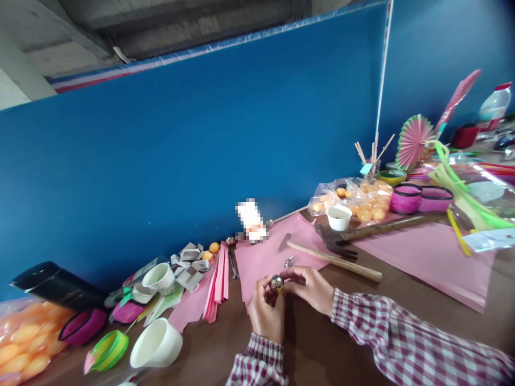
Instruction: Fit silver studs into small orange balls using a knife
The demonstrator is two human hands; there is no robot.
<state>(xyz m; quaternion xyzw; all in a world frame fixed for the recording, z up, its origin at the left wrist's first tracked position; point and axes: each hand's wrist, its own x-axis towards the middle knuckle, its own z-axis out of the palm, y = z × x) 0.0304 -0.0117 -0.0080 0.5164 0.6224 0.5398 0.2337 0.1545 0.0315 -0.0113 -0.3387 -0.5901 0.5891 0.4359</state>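
A small shiny metal ball (277,284) sits between my two hands, just above the near edge of the pink paper (257,262). My left hand (267,313) grips it from the left between thumb and fingers. From the right, the thumb and fingertips of my right hand (311,287) pinch at its side. Just beyond my right fingertips lies a little heap of small silvery pieces (288,261), too small to name. A small hammer (333,258) with a wooden handle rests partly on the paper, right of my hands.
A larger claw hammer (386,226) lies behind the small one, near a white cup (339,217) and bagged orange balls (366,206). Leftward are folded pink strips (219,281), grey pieces (191,265) and a white bowl (156,346). A blue partition (225,134) bounds the table.
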